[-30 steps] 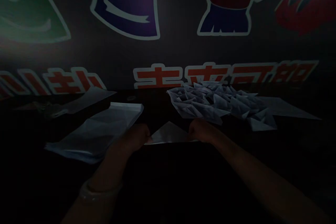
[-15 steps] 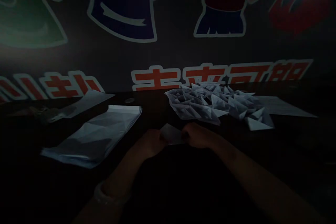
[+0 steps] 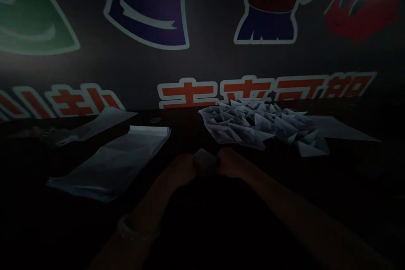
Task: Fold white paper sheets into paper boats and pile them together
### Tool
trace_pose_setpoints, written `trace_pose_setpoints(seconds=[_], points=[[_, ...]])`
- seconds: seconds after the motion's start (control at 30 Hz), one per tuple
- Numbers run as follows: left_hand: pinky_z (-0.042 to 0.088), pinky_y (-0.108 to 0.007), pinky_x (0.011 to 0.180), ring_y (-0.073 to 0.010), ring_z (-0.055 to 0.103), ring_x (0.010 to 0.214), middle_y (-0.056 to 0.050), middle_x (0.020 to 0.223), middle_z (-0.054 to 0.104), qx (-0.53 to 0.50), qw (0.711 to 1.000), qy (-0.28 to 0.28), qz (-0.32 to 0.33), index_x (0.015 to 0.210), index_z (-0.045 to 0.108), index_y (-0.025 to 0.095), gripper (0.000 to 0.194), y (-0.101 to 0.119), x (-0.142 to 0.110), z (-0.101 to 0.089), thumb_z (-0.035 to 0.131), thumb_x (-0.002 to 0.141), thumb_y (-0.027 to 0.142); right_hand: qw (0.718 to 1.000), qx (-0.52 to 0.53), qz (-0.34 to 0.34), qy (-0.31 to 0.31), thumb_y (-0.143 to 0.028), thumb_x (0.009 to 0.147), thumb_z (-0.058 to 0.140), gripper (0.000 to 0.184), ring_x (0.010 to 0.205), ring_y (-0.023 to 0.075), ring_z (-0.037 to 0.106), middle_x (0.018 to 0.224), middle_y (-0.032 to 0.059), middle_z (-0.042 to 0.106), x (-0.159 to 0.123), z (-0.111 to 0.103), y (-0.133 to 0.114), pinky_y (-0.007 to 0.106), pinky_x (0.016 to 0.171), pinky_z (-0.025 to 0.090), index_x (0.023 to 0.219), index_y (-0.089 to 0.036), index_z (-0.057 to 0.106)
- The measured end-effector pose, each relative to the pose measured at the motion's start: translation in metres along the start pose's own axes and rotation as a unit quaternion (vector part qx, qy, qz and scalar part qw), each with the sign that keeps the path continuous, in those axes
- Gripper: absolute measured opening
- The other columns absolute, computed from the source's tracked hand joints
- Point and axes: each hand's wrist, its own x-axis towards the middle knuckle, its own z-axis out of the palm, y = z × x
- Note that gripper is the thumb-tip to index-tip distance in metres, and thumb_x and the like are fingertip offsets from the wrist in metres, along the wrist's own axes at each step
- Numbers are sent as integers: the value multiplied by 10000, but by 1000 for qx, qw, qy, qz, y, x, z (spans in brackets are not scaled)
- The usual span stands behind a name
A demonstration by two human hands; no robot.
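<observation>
Between my two hands is a small folded piece of white paper (image 3: 205, 159), its pointed top edge facing away from me. My left hand (image 3: 185, 168) is closed on its left side, and my right hand (image 3: 230, 163) grips the right side. Dim light hides the separate fingers and the paper's lower part. Beyond my right hand lies a heap of folded paper boats (image 3: 247, 122), white and pointed. To the left of my left hand rests a stack of white paper sheets (image 3: 117, 162) with creases across the top one.
A flat white sheet (image 3: 343, 128) lies partly under the heap at the right. At the back left are another sheet (image 3: 104, 122) and a clear crumpled item (image 3: 58, 136) I cannot make out. Behind the dark table stands a wall with cartoon figures and red characters (image 3: 188, 93).
My hands have drawn slightly closer together around the folded paper, and less of it shows between them. The heap and the stack stay where they were.
</observation>
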Motion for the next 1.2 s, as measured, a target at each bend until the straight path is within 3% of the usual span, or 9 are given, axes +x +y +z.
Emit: trace_pose_setpoints(seconds=[0.17,0.37,0.53,0.63,0.8,1.0,1.1,1.2], points=[[356,-219,517,-173,641,654,-47,721,713,-13,1000,-14,-10,724,730,167,207,-12,-6,-8,604,717,331,998,-26,22,-47,-342,647,747,212,580,181,637,659,85,707,-2,-15,11,221,425,314,674,-132,739],[311,-247,492,-143,500,512,-20,537,604,27,997,-7,-65,548,675,156,232,-40,-20,-28,582,643,346,999,-25,14,-45,-389,626,768,206,566,171,601,542,14,644,-15,-28,44,238,513,411,577,-195,718],[302,-256,496,-140,470,514,-22,534,583,38,997,-23,-59,512,638,149,232,-51,-23,-37,545,622,330,998,-32,17,-47,-381,622,770,205,584,176,605,567,16,655,-17,-30,49,254,544,421,598,-185,715],[308,-255,497,-144,489,518,-23,550,600,30,998,-41,-46,540,647,148,258,-54,-23,-37,535,641,357,999,18,22,-27,-390,621,768,241,631,173,627,686,31,703,-18,-27,50,238,540,410,695,-164,725],[401,-232,576,-171,607,671,-39,741,711,-20,1000,-9,0,727,691,171,215,-54,-25,-32,519,620,245,994,106,7,3,-438,600,775,396,754,194,656,853,43,731,-18,-21,51,243,601,432,881,-164,718],[440,-234,638,-175,642,746,-23,808,727,-43,997,5,71,815,709,204,278,-48,-28,-28,489,648,173,997,73,20,15,-390,644,748,277,706,187,644,780,38,720,-18,-14,42,238,569,396,784,-153,714],[443,-244,635,-184,651,735,-31,789,725,-77,994,4,72,804,710,191,210,-41,-29,-29,531,730,274,997,65,39,23,-348,635,759,239,682,188,638,746,41,710,-20,-14,36,236,538,371,739,-140,701],[431,-243,552,-188,650,668,-49,739,701,-159,986,-9,57,832,686,160,367,-27,-33,-30,516,807,484,993,94,21,65,-295,676,729,175,699,191,643,741,46,704,-22,-16,23,240,547,383,737,-135,691]])
